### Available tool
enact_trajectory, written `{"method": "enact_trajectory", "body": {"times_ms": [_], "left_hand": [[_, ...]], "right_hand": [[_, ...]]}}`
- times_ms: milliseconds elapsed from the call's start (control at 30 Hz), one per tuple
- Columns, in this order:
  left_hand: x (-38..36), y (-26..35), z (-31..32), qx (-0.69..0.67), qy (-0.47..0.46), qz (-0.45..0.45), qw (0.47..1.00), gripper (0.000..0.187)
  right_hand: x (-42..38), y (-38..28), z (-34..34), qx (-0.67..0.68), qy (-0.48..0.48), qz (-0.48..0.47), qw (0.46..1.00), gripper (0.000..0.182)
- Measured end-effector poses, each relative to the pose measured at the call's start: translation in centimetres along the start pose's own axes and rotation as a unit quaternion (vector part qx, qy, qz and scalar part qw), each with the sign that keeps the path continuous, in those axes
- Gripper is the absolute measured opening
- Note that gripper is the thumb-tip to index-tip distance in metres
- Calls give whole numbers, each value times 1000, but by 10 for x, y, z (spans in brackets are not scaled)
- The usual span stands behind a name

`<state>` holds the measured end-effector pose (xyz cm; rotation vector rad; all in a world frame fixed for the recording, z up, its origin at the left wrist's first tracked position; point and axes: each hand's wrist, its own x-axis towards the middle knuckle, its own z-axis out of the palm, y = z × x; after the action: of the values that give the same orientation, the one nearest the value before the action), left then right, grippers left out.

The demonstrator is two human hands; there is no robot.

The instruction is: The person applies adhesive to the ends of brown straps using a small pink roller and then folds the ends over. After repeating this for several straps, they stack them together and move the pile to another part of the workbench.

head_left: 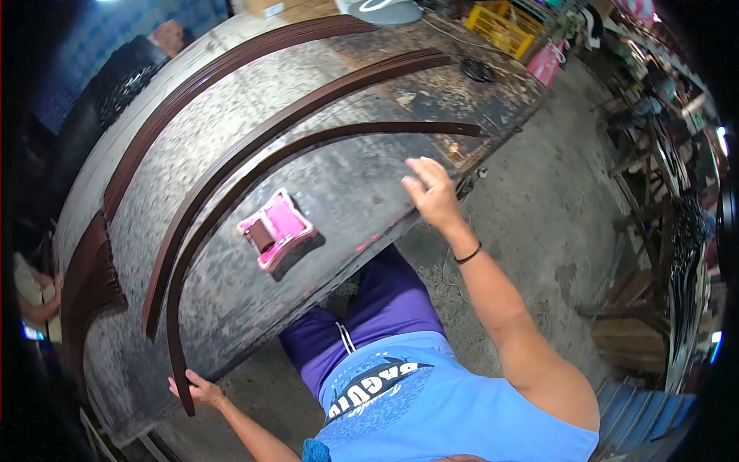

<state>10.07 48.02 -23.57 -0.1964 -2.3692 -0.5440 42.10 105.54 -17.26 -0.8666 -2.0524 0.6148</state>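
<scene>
Near the table's front left corner, my left hand (202, 390) has its fingers around the end of a long, dark brown strip (265, 163). The strip appears curved across the tabletop, and its other end lies toward the back right. My right hand (433, 194) is raised at the table's front edge, fingers apart and holding nothing, below the strip's far end. Between my hands, a pink tray-like holder (289, 219) carries a small brown block (261, 237). A bundle of similar brown strips (254, 131) lies just behind the single one.
Another long brown bundle (231, 69) lies farther back, beside a fanned stack of strips (88, 285) at left. A coiled black cord (477, 70) and a yellow crate (502, 29) are at the back right. Another person's arm (45, 304) shows at far left.
</scene>
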Motion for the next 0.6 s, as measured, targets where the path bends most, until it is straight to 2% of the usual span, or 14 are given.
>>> {"method": "enact_trajectory", "body": {"times_ms": [33, 67, 133, 233, 300, 367, 433, 600], "left_hand": [[1, 0, 0, 6, 3, 5, 1000, 63], [1, -5, 2, 14, 6, 16, 1000, 65], [2, -14, 3, 27, -10, 21, 999, 67], [3, -22, 6, 44, -28, 15, 999, 70], [4, -20, 8, 49, -29, -8, 998, 73], [5, -13, 6, 49, -16, -8, 999, 72], [7, -16, 4, 87, -13, 25, 996, 69], [9, -16, 2, 77, -12, 34, 996, 71]], "right_hand": [[-1, -14, -13, -169, -6, -143, 975, 37], [-2, -2, -18, -175, 1, -136, 975, 37], [-5, 34, -25, -144, 78, -96, 982, 39], [7, 74, -49, -74, 173, 32, 982, 50], [20, 105, -60, -58, 204, 42, 976, 59], [31, 116, -70, -76, 193, 41, 977, 63], [38, 120, -77, -97, 130, 54, 985, 62], [46, 119, -86, -152, 112, 53, 981, 60]]}}
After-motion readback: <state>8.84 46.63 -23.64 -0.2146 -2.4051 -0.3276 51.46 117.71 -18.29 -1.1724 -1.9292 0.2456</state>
